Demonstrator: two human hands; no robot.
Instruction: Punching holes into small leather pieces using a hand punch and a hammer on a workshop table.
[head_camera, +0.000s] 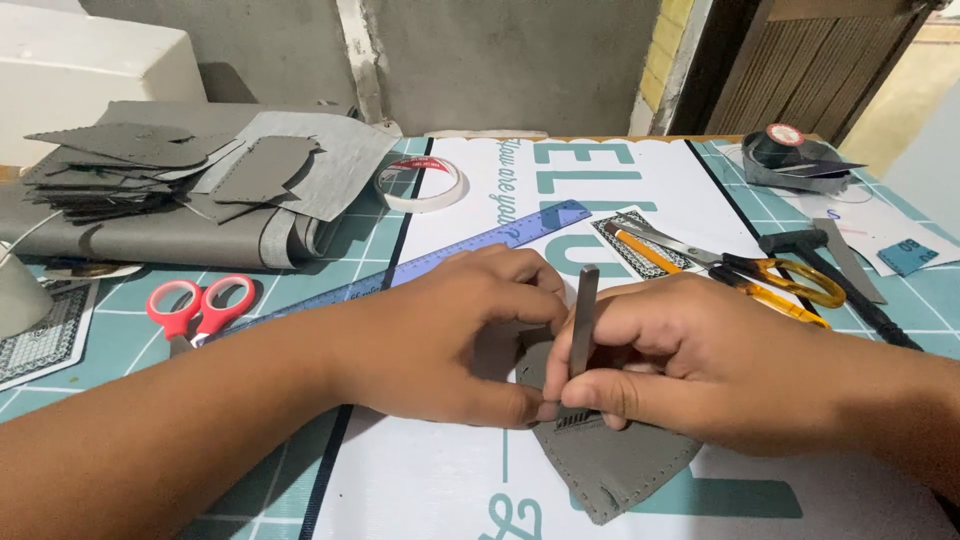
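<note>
Steadying a metal pricking chisel (583, 318) upright on grey leather (620, 465)
Both hands (450, 335) (680, 360) pinched it; fingertips crowding the prongs risked a tilt or slip, skewing the holes

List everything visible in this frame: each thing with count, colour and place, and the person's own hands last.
grey leather piece: one, grey, stitch holes along its edge, on the white board under both hands
pronged chisel: one, dark metal, upright on the leather piece
white board: one, white with teal print, centre
cutting mat: one, teal, under everything
ruler: one, blue, diagonal behind the hands
red scissors: one, red handles, left
orange scissors: one, right
hammer: one, black, far right
tape roll: one, white, back centre
dark tape roll: one, back right
cut grey pieces: a stack, back left
left hand: steadies the leather
right hand: its grip is round the chisel
</note>
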